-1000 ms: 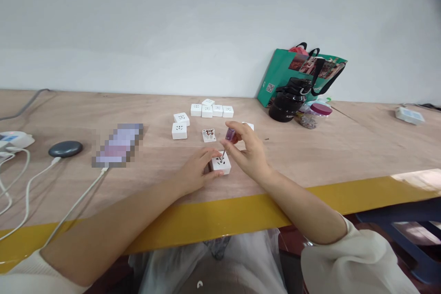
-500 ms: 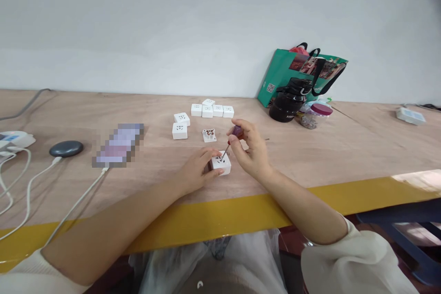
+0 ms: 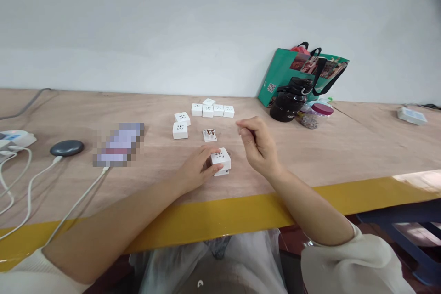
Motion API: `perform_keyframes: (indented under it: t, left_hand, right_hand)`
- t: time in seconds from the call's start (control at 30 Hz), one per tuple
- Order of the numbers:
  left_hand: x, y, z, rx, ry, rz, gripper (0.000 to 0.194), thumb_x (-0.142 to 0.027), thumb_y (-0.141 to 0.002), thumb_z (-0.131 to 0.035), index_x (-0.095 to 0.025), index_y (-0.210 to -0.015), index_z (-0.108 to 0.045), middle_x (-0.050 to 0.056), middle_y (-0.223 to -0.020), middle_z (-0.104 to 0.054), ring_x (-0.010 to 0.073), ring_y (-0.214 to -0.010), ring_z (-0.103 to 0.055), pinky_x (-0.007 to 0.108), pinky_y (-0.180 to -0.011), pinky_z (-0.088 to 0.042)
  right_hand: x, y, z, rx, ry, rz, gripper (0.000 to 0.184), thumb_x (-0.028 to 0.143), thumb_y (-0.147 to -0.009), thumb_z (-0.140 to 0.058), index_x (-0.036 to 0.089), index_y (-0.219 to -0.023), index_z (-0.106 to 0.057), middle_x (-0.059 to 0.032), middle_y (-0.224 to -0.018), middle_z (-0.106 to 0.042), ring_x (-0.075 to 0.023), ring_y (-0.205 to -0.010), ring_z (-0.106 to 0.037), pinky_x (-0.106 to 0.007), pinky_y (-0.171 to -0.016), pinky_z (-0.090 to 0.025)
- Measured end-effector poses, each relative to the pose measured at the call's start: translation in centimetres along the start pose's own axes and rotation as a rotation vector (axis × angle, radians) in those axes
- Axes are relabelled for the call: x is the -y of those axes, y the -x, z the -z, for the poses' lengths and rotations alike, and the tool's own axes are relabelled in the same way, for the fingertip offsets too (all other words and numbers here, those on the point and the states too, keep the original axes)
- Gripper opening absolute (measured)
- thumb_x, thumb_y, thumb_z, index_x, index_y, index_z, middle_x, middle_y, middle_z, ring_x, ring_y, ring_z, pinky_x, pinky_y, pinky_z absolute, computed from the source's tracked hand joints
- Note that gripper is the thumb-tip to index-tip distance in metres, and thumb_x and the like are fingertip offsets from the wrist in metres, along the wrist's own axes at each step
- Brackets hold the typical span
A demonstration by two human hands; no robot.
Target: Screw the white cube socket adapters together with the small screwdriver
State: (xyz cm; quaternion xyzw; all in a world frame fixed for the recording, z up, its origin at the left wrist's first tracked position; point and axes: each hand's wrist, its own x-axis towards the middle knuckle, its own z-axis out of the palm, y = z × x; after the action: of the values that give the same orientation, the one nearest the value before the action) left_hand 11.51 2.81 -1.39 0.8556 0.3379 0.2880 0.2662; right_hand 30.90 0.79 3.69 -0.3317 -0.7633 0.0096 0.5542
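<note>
Hands apart, left hand (image 3: 196, 170) clamped on white socket module (image 3: 220, 160), right hand (image 3: 257, 144) raised, seemingly empty; fastening apparently the step in hand.

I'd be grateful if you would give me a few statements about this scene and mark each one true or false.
The left hand is on a white socket. True.
The right hand is touching that socket too. False: it is raised clear of it.
A black flask stands in front of a green bag. True.
A dark round pad lies to the right of the sockets. False: it lies to their left.
An opened socket part with inner pieces showing lies beyond the hands. True.
</note>
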Motion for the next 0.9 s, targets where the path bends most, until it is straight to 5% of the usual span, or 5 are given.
perform_keyframes:
  t: [0.13,0.23,0.53,0.77,0.9]
  left_hand:
    - [-0.2,-0.1,0.2,-0.040,0.143,0.124,0.041,-0.046,-0.090,-0.045,-0.020,-0.122,-0.047,0.008,-0.122,-0.056,0.0236,-0.104,-0.058,0.037,-0.086,-0.050]
    - [-0.3,-0.2,0.4,-0.064,0.214,0.173,0.043,-0.048,-0.090,-0.044,-0.019,-0.121,-0.047,0.007,-0.117,-0.058,0.0225,-0.099,-0.060,0.036,-0.083,-0.051]
    - [-0.1,-0.2,0.4,-0.091,0.202,0.151,0.053,-0.051,-0.087,-0.047,-0.019,-0.128,-0.040,0.011,-0.126,-0.052,0.0254,-0.113,-0.053,0.040,-0.090,-0.049]
    - [0.0,0.1,0.0,0.067,-0.254,-0.220,0.040,-0.039,-0.083,-0.061,-0.025,-0.119,-0.053,0.009,-0.132,-0.048,0.0275,-0.122,-0.045,0.047,-0.102,-0.038]
    - [0.9,-0.4,-0.2,0.062,-0.357,-0.275,0.027,-0.026,-0.089,-0.053,-0.022,-0.115,-0.057,0.009,-0.122,-0.056,0.0251,-0.114,-0.050,0.044,-0.097,-0.043]
  right_hand:
    - [-0.2,-0.1,0.6,0.546,0.330,0.022,0.034,0.041,-0.084,-0.056,0.022,-0.112,-0.054,-0.0065,-0.099,-0.058,-0.0177,-0.080,-0.059,-0.030,-0.063,-0.049]
    - [-0.2,0.4,-0.2,0.750,0.515,0.044,0.044,0.036,-0.084,-0.056,0.022,-0.125,-0.047,-0.0091,-0.118,-0.056,-0.0185,-0.080,-0.061,-0.028,-0.056,-0.046]
    - [-0.8,0.4,-0.9,0.708,0.576,-0.017,0.028,0.019,-0.085,-0.047,0.020,-0.113,-0.054,-0.0067,-0.107,-0.063,-0.0175,-0.077,-0.060,-0.026,-0.055,-0.038]
    - [-7.6,-0.6,4.9,0.425,0.326,-0.917,0.011,0.026,-0.072,-0.064,0.020,-0.079,-0.057,0.0000,-0.079,-0.059,-0.0130,-0.071,-0.051,-0.023,-0.059,-0.034]
    - [-10.6,0.3,6.9,0.469,0.211,-1.118,0.016,0.031,-0.075,-0.061,0.018,-0.070,-0.053,0.0047,-0.055,-0.045,-0.0070,-0.046,-0.036,-0.022,-0.045,-0.022]
